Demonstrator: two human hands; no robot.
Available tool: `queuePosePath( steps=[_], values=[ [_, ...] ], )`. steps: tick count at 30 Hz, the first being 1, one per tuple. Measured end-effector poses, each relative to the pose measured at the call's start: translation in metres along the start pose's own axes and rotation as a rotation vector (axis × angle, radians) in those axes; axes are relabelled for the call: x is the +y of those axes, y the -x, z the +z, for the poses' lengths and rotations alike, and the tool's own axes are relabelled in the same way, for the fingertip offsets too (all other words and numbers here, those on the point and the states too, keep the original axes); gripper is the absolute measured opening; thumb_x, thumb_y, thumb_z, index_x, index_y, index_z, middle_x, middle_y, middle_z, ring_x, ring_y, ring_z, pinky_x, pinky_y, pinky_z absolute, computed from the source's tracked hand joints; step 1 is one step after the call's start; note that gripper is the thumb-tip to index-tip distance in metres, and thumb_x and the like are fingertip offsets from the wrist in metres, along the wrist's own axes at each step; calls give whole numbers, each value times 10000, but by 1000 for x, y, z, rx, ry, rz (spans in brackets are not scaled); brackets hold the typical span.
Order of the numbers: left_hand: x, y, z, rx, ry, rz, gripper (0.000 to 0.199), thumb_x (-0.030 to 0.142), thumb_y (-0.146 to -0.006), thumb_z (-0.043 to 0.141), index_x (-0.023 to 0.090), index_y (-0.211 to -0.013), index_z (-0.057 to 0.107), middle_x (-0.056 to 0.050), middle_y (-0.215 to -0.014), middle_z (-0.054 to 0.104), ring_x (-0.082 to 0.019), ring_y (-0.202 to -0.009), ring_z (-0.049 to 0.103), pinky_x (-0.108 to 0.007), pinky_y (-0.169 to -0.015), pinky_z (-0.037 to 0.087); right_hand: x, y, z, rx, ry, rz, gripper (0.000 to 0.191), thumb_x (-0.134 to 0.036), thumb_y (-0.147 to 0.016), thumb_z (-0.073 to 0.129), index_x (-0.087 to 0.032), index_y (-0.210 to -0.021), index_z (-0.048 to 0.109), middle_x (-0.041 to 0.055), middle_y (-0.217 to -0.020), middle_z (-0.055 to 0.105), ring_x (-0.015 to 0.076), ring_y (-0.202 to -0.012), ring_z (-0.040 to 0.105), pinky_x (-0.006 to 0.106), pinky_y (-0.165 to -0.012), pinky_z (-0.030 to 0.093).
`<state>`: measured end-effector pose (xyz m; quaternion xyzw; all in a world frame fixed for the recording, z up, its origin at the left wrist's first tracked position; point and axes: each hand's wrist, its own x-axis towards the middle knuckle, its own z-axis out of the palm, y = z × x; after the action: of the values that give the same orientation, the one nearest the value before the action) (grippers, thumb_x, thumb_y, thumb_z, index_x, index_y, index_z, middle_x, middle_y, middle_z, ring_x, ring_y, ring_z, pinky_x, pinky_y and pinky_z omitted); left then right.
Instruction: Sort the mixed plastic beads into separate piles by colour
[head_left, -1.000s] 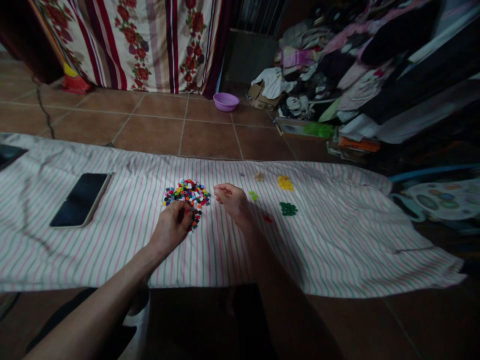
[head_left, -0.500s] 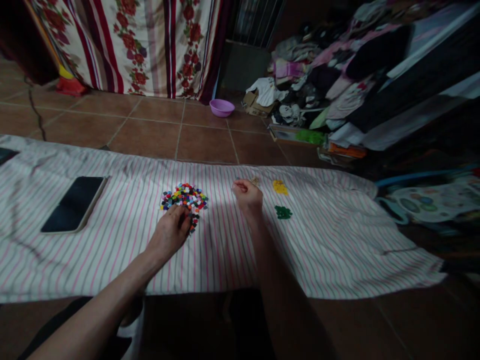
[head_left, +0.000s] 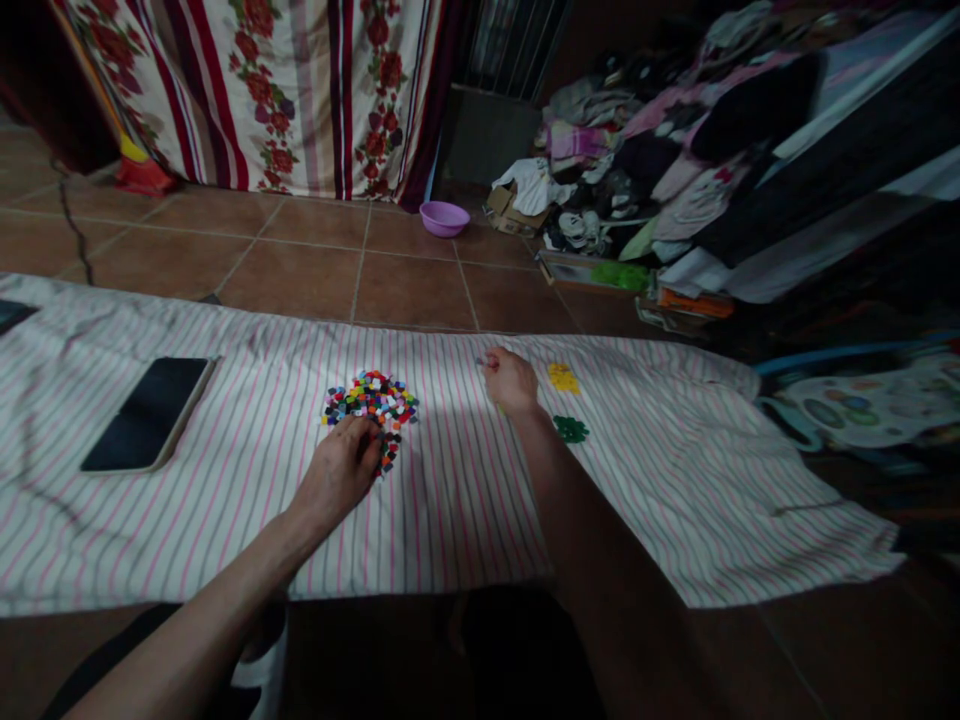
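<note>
Tiny, many-coloured pieces point(head_left: 380, 397) (red, white, black, yellow) are heaped on striped cloth point(head_left: 450, 510). The left hand point(head_left: 349, 455) is curled at their near edge, the right hand point(head_left: 512, 380) well apart; whether anything is gripped cannot be told.

The heap point(head_left: 381, 395) is multicoloured, the cloth point(head_left: 247, 500) white with pink and grey stripes, the basin point(head_left: 445, 221) purple.

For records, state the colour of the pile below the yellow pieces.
That pile is dark green; head view.
</note>
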<state>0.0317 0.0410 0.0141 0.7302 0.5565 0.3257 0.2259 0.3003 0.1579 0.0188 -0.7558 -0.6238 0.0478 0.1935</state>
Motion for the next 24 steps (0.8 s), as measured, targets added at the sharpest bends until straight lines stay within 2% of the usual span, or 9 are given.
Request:
queuePosePath(
  steps=[9,16,24],
  values=[
    [-1,0,1,-7,0,-1,120,237,-869,457,210,-799,550,-37,-811,600,-185,-785,599,-322,-731,486,-4,-13,4,-66,47,-151,345,-43,-794,502,-190,-1015,723,78,-1008,733,201,-948,656,300,-877,474],
    [-2,1,2,-2,5,-6,115,227,-868,458,205,-810,555,-43,-823,606,-187,-795,597,-325,-742,483,-8,-13,5,-74,29,-119,368,-39,-800,498,-183,-1063,710,99,-1039,717,214,-977,643,320,-892,468],
    [1,0,0,-15,2,-8,134,235,-873,453,214,-781,548,-36,-806,605,-184,-782,600,-322,-742,488,-5,-12,8,-106,7,-151,390,-30,-809,469,-191,-1060,719,116,-1100,679,217,-1040,618,351,-946,445]
  ],
)
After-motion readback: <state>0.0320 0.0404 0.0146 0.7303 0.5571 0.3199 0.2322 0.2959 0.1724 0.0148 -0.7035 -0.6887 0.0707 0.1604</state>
